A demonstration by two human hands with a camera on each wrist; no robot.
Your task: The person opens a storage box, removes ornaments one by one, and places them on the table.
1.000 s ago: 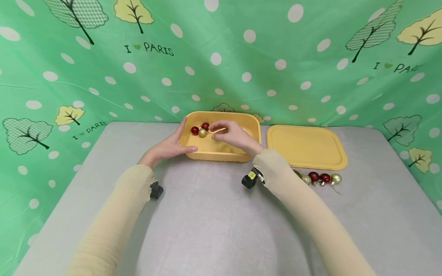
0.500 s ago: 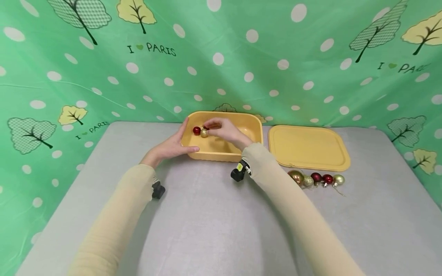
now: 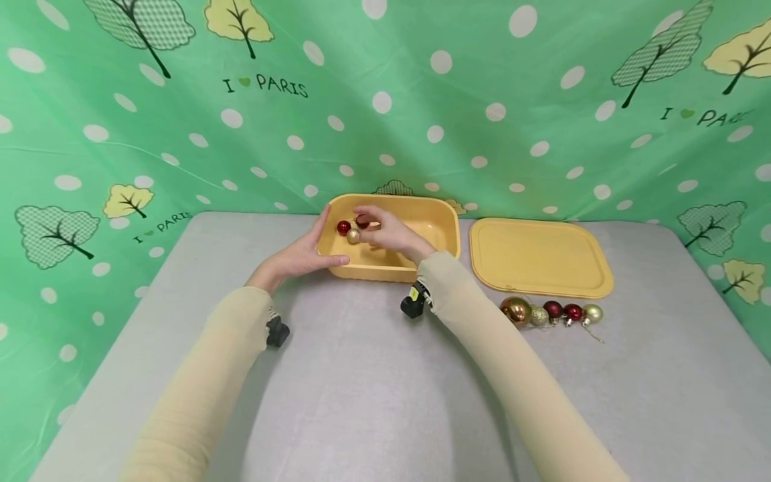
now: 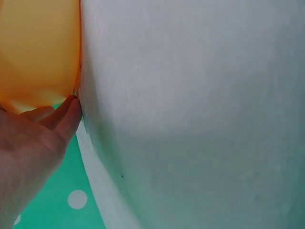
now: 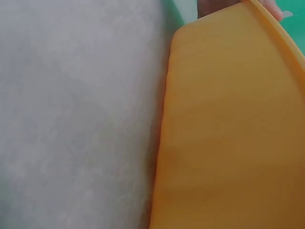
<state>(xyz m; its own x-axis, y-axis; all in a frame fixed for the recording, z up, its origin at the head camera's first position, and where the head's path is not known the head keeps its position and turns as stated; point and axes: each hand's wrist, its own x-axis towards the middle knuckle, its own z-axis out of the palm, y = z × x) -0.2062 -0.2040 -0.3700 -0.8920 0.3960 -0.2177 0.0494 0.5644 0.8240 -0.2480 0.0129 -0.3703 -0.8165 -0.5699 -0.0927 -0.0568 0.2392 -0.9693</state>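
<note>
My left hand grips the left end of a yellow plastic box, thumb at the near rim and fingers along the outer wall. In the left wrist view its fingertips touch the box low down. Inside the box, at the left, lie a red Christmas ball, a gold ball and another red ball. My right hand reaches in over the front rim, thumb and fingers apart, right at the gold ball and the second red ball. The right wrist view shows only the box's outer wall.
The yellow lid lies flat to the right of the box. In front of it is a row of several Christmas balls, from a large gold one to a pale gold one. A green patterned curtain stands behind the grey table.
My right hand has moved left and farther into the box, to the balls. The gold ball has shifted slightly toward me. My left hand keeps its hold on the box.
</note>
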